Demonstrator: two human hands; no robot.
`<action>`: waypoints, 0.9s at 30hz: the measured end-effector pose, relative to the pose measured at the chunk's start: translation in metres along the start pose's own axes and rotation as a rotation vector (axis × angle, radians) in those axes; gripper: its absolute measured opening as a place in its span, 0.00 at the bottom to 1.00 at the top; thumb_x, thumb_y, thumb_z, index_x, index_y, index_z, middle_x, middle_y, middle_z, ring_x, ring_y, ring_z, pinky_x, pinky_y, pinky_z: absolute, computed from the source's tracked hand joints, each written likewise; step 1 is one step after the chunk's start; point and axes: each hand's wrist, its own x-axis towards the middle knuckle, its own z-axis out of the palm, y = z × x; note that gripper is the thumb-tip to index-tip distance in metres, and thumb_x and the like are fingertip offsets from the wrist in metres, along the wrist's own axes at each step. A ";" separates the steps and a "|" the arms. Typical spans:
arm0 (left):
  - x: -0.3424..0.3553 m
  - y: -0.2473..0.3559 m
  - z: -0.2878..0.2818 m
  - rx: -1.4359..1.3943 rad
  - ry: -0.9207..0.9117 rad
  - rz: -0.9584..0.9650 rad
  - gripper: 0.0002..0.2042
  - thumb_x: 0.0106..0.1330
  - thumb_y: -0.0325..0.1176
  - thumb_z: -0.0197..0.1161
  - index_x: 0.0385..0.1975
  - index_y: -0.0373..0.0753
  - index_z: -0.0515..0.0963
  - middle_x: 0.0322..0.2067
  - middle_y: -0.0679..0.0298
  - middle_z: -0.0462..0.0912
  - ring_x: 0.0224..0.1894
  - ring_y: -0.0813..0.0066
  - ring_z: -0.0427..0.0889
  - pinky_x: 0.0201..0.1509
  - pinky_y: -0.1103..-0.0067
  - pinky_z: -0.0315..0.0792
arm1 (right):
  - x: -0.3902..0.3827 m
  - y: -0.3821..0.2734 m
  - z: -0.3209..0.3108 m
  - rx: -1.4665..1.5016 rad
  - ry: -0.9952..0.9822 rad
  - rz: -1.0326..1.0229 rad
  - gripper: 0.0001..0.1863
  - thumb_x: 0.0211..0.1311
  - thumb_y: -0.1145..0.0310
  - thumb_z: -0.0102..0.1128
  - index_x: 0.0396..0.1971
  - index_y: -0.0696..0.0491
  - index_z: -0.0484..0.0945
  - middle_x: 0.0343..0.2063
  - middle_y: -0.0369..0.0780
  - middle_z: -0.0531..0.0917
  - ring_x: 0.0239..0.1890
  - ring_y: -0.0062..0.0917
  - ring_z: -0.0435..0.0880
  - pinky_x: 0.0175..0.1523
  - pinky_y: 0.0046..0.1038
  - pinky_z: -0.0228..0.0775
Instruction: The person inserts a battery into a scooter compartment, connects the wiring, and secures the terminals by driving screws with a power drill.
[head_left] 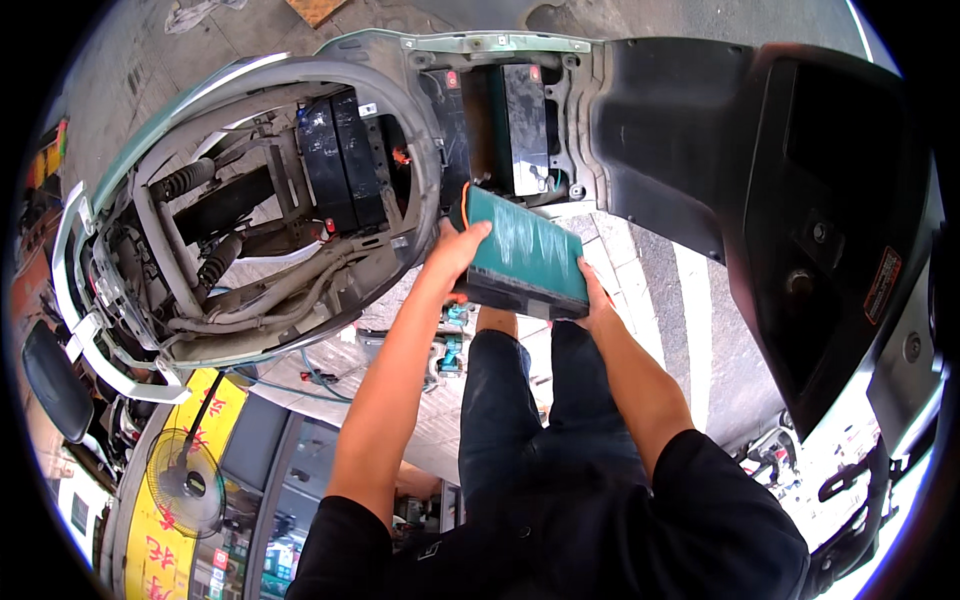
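Left hand (456,254) and right hand (600,296) are gripping opposite ends of the green-and-black battery (525,238), near the open bay (488,115) of the scooter (665,130). Likely heavy, it could be slipping if either grip is weakening; the orange cord (465,205) might be snagging on the frame (428,125).

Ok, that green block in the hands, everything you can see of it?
The green block is a long, plastic-looking box: teal broad face with whitish streaks, black side, an orange strip at its left end. It is held up aslant, right end nearer the person, left hand gripping the left end, right hand the right. In view it overlaps the open scooter frame; contact there can't be told.
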 end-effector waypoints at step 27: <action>0.054 0.155 0.044 0.735 -0.173 0.188 0.21 0.54 0.42 0.59 0.34 0.24 0.79 0.32 0.51 0.83 0.34 0.60 0.82 0.40 0.67 0.73 | 0.030 -0.047 0.026 -0.964 0.285 -0.573 0.23 0.62 0.50 0.59 0.46 0.54 0.80 0.42 0.48 0.84 0.46 0.37 0.83 0.52 0.32 0.71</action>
